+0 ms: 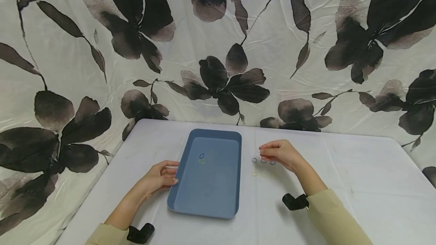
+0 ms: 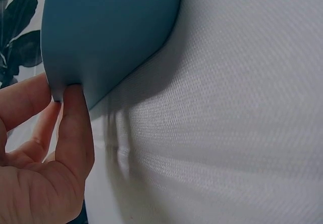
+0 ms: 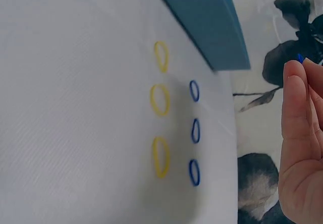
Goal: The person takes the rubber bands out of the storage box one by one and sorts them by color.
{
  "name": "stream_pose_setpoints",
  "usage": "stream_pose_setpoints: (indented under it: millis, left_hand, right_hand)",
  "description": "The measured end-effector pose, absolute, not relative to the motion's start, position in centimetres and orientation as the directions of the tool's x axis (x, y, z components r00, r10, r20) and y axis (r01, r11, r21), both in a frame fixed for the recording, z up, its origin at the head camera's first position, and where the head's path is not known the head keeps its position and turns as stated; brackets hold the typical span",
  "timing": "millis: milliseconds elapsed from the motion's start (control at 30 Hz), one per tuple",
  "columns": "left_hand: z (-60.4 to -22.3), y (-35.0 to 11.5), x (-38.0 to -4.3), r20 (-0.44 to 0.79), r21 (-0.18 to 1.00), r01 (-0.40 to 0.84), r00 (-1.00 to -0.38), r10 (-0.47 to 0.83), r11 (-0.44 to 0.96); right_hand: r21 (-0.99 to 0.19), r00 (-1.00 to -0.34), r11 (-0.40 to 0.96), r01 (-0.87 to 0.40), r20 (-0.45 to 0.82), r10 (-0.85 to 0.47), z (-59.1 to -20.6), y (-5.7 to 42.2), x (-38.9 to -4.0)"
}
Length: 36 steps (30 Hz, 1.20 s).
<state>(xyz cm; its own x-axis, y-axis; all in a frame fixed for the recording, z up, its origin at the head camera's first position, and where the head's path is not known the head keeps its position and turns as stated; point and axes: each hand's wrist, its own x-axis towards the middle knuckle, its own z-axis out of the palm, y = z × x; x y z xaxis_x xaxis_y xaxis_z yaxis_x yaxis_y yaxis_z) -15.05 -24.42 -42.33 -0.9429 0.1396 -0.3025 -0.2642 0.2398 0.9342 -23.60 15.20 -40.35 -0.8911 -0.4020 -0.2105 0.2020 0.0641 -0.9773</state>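
My left hand (image 1: 158, 177) grips the left rim of a blue-grey tray (image 1: 204, 203), thumb and fingers on either side of its edge in the left wrist view. Inside the tray lie a small blue rubber band (image 1: 201, 156) and a yellow one (image 1: 202, 161). Right of the tray, my right hand (image 1: 281, 155) is raised over the table. Its fingertips pinch a blue rubber band (image 3: 300, 58), mostly hidden by the fingers. Below it, three blue rubber bands (image 3: 195, 130) lie in a row beside three yellow rubber bands (image 3: 160, 100).
A white cloth (image 1: 357, 184) covers the table. Behind its far edge hangs a pale curtain (image 1: 289, 97) with dark flowers. Black wrist devices (image 1: 295, 202) sit at both sleeves.
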Motion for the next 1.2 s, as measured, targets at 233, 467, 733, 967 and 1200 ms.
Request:
stream_pose_setpoints:
  millis: [233, 467, 733, 967, 1200]
  left_hand:
    - [-42.5, -24.5, -15.1, -0.291, 0.941, -0.255, -0.945, 0.151, 0.222]
    - [-42.4, -24.4, -14.9, -0.295, 0.939, -0.256, -0.943, 0.155, 0.229]
    - [-42.3, -24.4, -14.9, -0.290, 0.941, -0.250, -0.944, 0.159, 0.230]
    - [-42.6, -24.6, -14.9, -0.294, 0.940, -0.258, -0.944, 0.148, 0.221]
    - [-42.5, -24.6, -15.0, -0.291, 0.942, -0.254, -0.944, 0.156, 0.222]
  right_hand:
    - [-0.976, -0.904, 0.077, 0.205, -0.219, -0.367, -41.4, 16.6, -23.2]
    - [-0.970, -0.912, 0.121, 0.209, -0.238, -0.335, -42.1, 18.3, -23.1]
    - [-0.947, -0.921, 0.221, 0.231, -0.286, -0.263, -42.6, 19.6, -23.2]
    - [-0.929, -0.925, 0.277, 0.245, -0.309, -0.221, -43.6, 20.1, -23.4]
    - [-0.898, -0.933, 0.376, 0.230, -0.313, -0.177, -44.2, 20.5, -23.5]
